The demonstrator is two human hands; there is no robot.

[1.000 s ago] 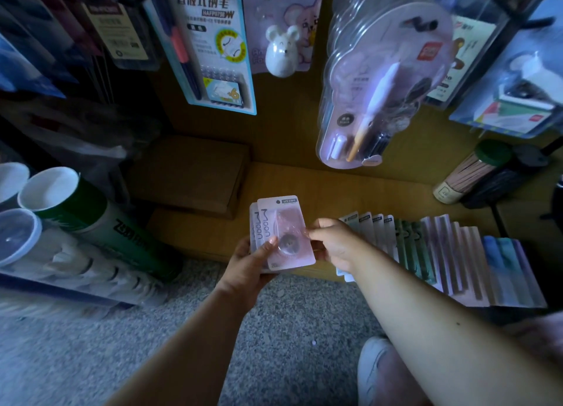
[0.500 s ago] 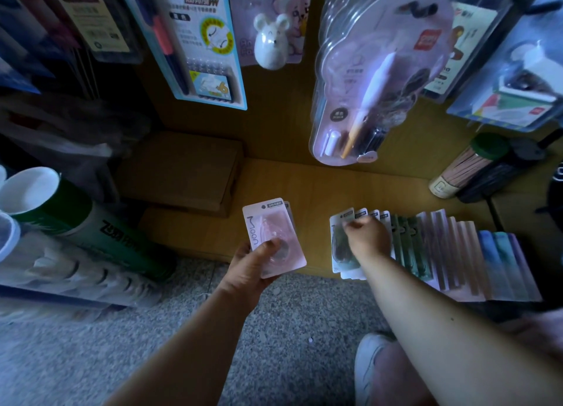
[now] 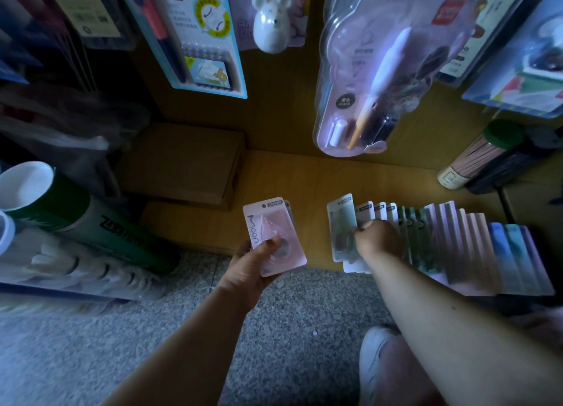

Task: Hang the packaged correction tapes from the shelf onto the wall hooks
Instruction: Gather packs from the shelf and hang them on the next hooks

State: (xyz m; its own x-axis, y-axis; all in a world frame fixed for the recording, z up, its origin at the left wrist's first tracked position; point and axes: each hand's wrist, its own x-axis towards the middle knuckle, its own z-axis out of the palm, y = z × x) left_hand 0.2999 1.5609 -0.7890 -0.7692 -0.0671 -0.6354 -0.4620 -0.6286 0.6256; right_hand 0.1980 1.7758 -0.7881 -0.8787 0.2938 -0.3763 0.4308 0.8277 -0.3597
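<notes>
Two packs in hand, low at the shelf.
My left hand (image 3: 248,271) has its grip round the pink correction tape pack (image 3: 274,235); my right hand (image 3: 376,238) pinches the green pack (image 3: 342,226) from the fanned row (image 3: 457,241) on the wooden shelf (image 3: 304,180).

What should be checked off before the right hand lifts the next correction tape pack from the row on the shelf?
1. Left hand grips the pink correction tape packs, thumb across the front: ok.
2. Those packs are squared up: not ok, a second card edge shows offset behind the front one.
3. Right hand pinches the green correction tape pack at the left end of the row of packs: ok.
4. Only one pack is pinched: cannot tell, the fingers hide the cards behind.
5. Green pack is free of the wooden shelf: cannot tell.
6. A free wall hook is in view: cannot tell, hanging blister packs fill the top of the frame.
</notes>
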